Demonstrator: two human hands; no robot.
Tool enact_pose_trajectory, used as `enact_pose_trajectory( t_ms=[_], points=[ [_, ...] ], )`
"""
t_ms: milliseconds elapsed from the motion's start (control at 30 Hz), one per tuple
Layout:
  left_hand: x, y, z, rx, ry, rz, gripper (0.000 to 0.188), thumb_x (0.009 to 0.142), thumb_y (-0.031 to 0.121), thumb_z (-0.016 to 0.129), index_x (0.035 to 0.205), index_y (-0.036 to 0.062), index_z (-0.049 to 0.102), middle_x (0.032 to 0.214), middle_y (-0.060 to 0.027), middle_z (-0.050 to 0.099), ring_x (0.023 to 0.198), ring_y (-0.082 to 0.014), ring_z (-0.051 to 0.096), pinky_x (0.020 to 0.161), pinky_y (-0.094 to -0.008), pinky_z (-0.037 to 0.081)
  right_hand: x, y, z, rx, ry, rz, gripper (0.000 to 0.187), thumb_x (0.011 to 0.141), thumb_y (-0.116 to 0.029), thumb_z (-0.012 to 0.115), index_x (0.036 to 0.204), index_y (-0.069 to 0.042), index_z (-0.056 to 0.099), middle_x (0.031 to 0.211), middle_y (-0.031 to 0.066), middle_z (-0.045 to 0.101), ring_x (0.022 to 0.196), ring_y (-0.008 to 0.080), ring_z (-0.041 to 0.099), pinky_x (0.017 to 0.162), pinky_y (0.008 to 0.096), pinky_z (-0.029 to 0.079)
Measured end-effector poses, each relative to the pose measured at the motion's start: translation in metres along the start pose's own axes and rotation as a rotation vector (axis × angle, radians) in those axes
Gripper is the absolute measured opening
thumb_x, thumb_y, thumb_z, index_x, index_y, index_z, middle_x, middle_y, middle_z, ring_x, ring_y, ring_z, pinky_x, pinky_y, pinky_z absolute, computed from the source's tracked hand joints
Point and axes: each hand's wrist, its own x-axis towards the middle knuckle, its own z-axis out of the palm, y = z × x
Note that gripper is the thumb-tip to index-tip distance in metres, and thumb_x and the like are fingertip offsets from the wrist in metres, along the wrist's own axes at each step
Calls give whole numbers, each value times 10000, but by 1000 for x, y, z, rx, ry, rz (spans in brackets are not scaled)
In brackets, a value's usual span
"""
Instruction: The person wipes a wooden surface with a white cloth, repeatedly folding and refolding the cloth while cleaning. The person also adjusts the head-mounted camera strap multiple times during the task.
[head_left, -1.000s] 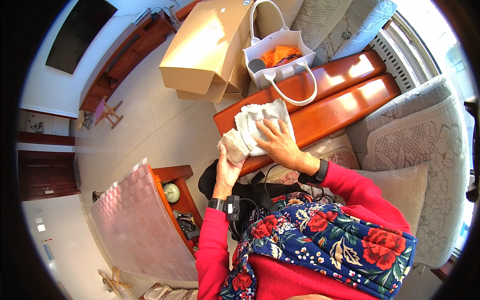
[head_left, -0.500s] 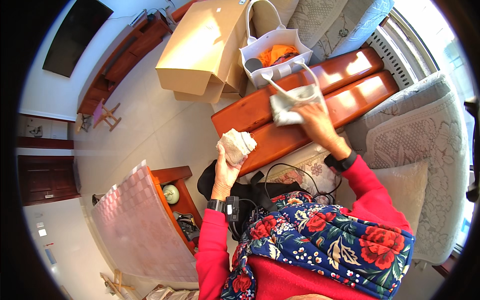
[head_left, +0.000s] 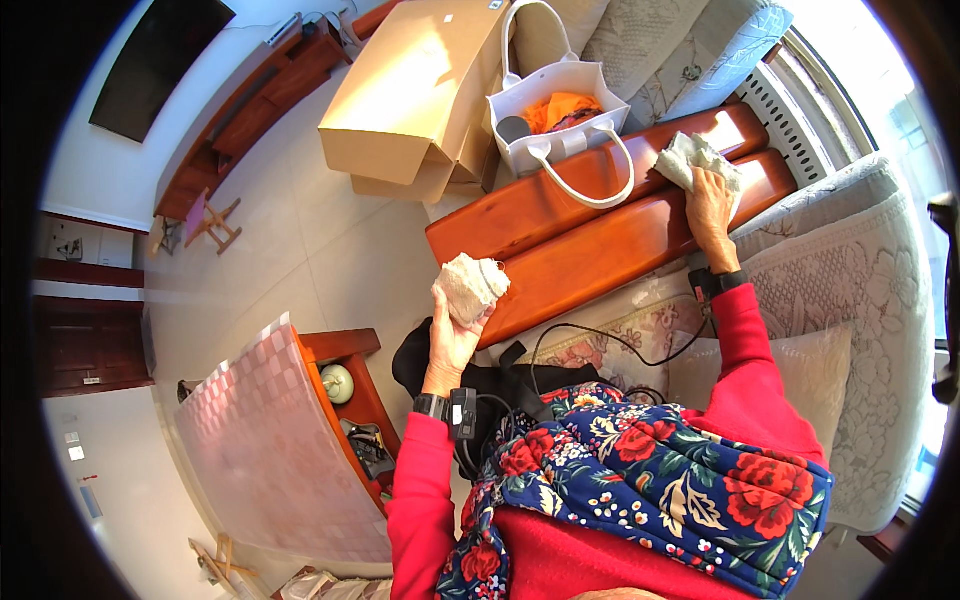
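My left hand (head_left: 456,340) is closed around a bunched cream cloth (head_left: 470,287), held up beside the near left end of a reddish-brown wooden bench (head_left: 590,272). Out to the right, my right hand (head_left: 711,212) presses a pale grey-white cloth (head_left: 694,163) onto the bench's glossy top, close to its far right end. Its fingers lie over the cloth, partly covering it. Both forearms are in red sleeves with dark bands at the wrists.
A white tote bag (head_left: 545,133) with an orange thing inside stands behind the bench, one handle drooping over the wood. Left of it is a large cardboard box (head_left: 405,85). A cloth-covered sofa (head_left: 850,290) is at right; a cloth-covered table (head_left: 270,440) at left. A black cable (head_left: 600,330) crosses the seat.
My right hand has slid the grey-white cloth along the bench toward its far right end, away from the tote's handle. The left hand with the cream cloth has barely moved.
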Motion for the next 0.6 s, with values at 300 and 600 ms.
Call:
enact_pose_trajectory(
  t_ms=[300, 600],
  points=[
    [0, 1, -1, -37, 5, -12, 522, 950, 489, 520, 1329, 131, 486, 1313, -61, 562, 1186, -259, 557, 897, -433, 530, -34, -86, -23, 126, -16, -214, 231, 783, -110, 622, 1013, -108, 604, 967, 62, 597, 1036, 274, 542, 874, 449, 391],
    [-6, 11, -8, -103, -47, 52, 533, 937, 434, 580, 1363, 140, 452, 1366, -78, 519, 1215, -274, 532, 900, -446, 513, -60, -177, -35, 446, -131, -473, 173, 748, -97, 635, 919, -82, 618, 866, 72, 629, 923, 281, 579, 803, 441, 399]
  ],
)
